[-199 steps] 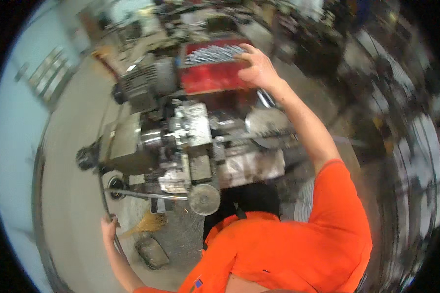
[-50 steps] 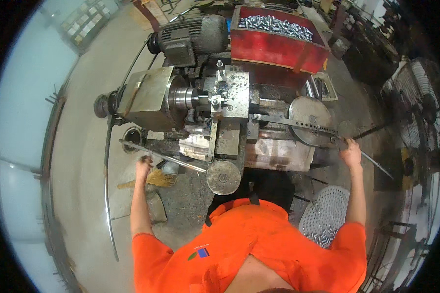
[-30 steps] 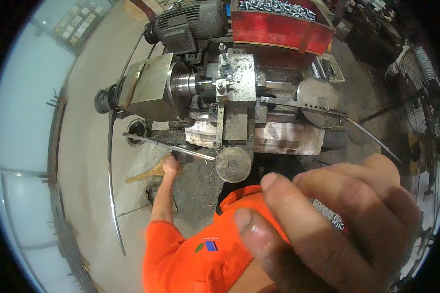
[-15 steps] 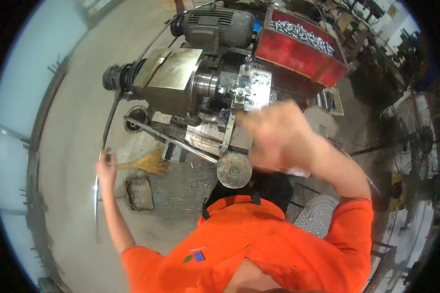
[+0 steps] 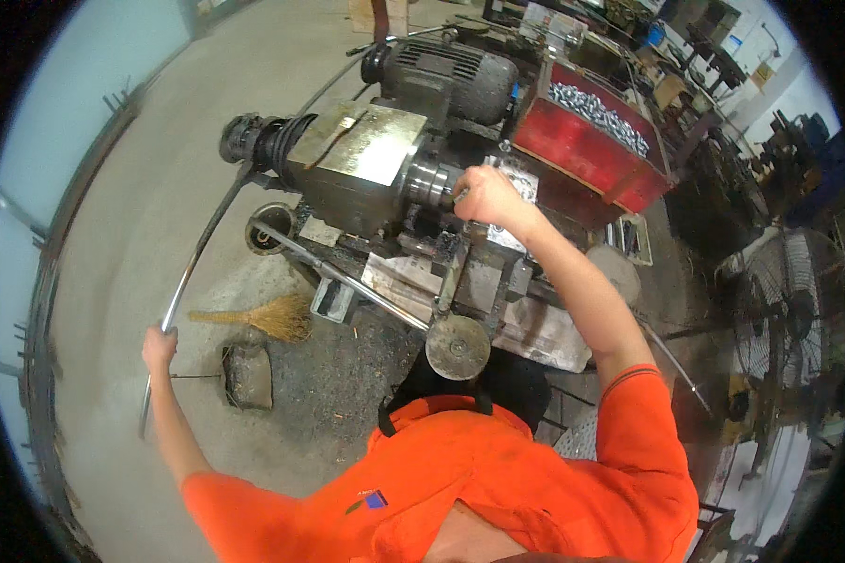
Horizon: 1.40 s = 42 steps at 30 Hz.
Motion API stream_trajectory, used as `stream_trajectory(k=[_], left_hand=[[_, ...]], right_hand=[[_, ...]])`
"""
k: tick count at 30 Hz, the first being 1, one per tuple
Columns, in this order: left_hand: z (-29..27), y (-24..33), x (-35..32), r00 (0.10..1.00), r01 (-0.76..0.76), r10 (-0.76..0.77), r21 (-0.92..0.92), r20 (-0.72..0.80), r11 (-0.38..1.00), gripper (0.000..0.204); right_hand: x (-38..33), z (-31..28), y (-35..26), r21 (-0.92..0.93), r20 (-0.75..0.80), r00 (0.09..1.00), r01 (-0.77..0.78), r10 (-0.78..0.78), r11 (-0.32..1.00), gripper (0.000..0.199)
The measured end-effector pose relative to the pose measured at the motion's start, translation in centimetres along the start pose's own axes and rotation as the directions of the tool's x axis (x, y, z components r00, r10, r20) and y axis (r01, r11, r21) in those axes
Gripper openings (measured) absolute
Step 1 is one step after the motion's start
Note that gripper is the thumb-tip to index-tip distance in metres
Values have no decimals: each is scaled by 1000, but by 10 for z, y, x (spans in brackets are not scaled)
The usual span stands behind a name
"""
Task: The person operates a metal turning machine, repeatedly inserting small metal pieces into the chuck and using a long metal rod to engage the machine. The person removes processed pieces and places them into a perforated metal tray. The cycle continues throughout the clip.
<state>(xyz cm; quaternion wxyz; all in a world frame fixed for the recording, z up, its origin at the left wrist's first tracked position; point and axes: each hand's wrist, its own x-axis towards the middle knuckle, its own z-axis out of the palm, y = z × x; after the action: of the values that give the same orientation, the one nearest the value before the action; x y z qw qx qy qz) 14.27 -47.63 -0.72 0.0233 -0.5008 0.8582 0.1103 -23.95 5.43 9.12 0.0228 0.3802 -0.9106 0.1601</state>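
- Head view: the left hand (image 5: pixel 160 345) is closed around a long metal rod (image 5: pixel 190 274), low on its length; grip clamped on the rod.
- The rod's long axis runs up and to the right from that grip, bending toward the back end of the lathe (image 5: pixel 385 178), where it meets the dark spindle end (image 5: pixel 253 141). The lathe lies well apart from the left hand, up and right of it.
- The right hand (image 5: pixel 483 195) rests at the chuck (image 5: pixel 432 183), fingers curled on a small part there; whether it clamps anything, I cannot tell. This hand is the nearer one to the machine.
- A red bin (image 5: pixel 591 150) of small silver parts stands just behind the lathe, right of the grey motor (image 5: pixel 446 80).
- On the floor (image 5: pixel 113 216): a straw broom (image 5: pixel 253 317) and a dark dustpan (image 5: pixel 246 375), near the left hand.
- No label or sign can be made out; a small blue patch shows on the orange shirt (image 5: pixel 460 488).
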Motion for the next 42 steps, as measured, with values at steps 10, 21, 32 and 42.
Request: stream_trajectory(k=[10, 21, 32, 42], left_hand=[[-27, 31, 9, 991, 81, -76, -47, 106, 996, 26], [45, 46, -143, 973, -9, 1, -36, -230, 999, 45], [8, 108, -180, 914, -363, 387, 181, -119, 914, 34], [10, 322, -198, 449, -886, 892, -158, -51, 436, 35]], right_hand=[[7, 15, -18, -47, 66, 990, -125, 128, 991, 24], [12, 19, -21, -83, 18, 999, -37, 39, 996, 25], [-62, -147, 86, -221, -255, 926, -338, 280, 915, 27], [-240, -175, 108, -12, -579, 785, -276, 219, 961, 44]])
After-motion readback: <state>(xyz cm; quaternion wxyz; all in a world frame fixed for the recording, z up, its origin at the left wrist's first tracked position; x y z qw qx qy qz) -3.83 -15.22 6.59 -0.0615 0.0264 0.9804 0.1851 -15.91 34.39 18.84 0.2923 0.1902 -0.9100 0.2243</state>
